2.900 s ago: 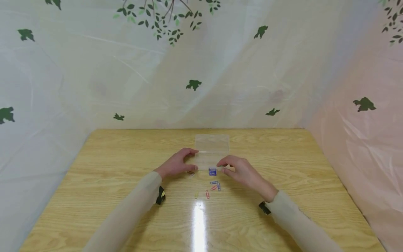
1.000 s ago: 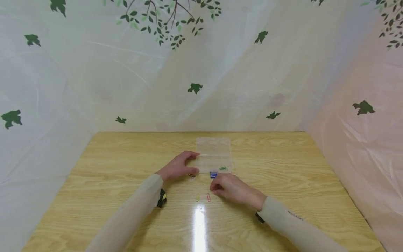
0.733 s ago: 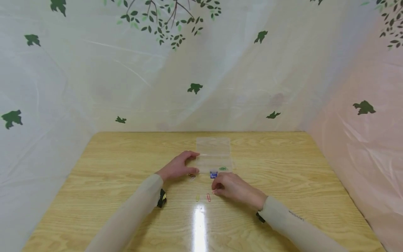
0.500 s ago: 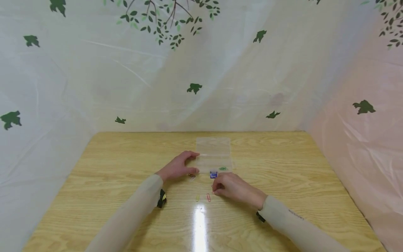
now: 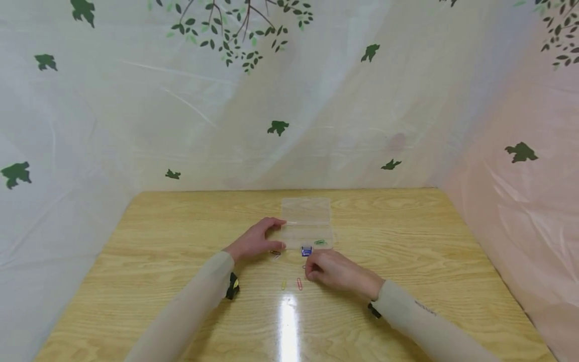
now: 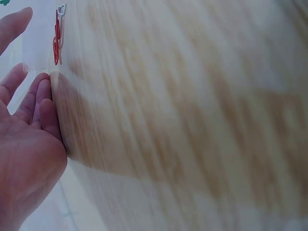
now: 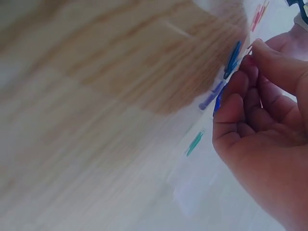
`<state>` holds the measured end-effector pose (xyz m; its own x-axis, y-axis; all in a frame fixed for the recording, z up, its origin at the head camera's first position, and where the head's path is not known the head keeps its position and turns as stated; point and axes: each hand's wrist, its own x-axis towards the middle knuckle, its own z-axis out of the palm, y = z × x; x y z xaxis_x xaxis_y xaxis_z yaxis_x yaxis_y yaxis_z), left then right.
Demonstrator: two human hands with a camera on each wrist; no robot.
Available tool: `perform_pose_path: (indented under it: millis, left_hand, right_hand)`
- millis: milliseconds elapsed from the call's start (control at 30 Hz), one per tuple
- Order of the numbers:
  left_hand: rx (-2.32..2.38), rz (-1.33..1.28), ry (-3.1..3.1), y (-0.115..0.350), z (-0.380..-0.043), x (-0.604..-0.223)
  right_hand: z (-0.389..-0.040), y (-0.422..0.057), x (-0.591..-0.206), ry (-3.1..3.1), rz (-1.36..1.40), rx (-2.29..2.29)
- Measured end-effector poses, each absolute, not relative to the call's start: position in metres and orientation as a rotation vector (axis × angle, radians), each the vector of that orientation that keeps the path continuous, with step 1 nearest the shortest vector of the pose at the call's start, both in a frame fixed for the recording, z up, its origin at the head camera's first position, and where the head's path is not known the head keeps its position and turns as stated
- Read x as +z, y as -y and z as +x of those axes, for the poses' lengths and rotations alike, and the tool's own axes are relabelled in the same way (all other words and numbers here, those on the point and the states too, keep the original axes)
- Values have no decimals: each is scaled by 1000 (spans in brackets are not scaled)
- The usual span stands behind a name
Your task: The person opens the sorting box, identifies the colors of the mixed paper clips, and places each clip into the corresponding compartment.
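Note:
A clear plastic box (image 5: 305, 231) lies with its lid (image 5: 305, 210) raised back. Inside, near its front right corner, is a green paper clip (image 5: 320, 242). My left hand (image 5: 258, 237) touches the box's left side, thumb at the front corner and fingers extended farther back. In front of the box my right hand (image 5: 332, 269) pinches a red paper clip (image 7: 250, 48), mostly hidden by the thumb and forefinger. Blue paper clips (image 7: 232, 60) lie beside its fingertips. A small blue piece (image 5: 306, 251) sits at the box's front edge.
A red paper clip (image 5: 299, 284) and a yellow one (image 5: 283, 284) lie on the wooden table (image 5: 181, 216) nearer me. Red and white clips (image 6: 57, 38) lie by the left thumb. A patterned curtain (image 5: 289, 100) closes off the back and sides.
My right hand has come from the box's front right corner down to the clips on the table; a green clip now shows in the box. Lately it shifted only slightly. The left hand stays.

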<state>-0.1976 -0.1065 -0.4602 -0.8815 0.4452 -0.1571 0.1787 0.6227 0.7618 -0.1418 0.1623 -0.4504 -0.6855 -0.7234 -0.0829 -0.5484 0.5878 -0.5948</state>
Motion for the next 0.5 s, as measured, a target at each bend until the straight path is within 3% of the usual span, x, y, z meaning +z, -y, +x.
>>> perform_pose_path:
  millis: [500]
  left_hand:
    - [1099, 479, -2521, 107, -199, -462]
  right_hand:
    - [-140, -174, -439, -2472, -1022, -1053]
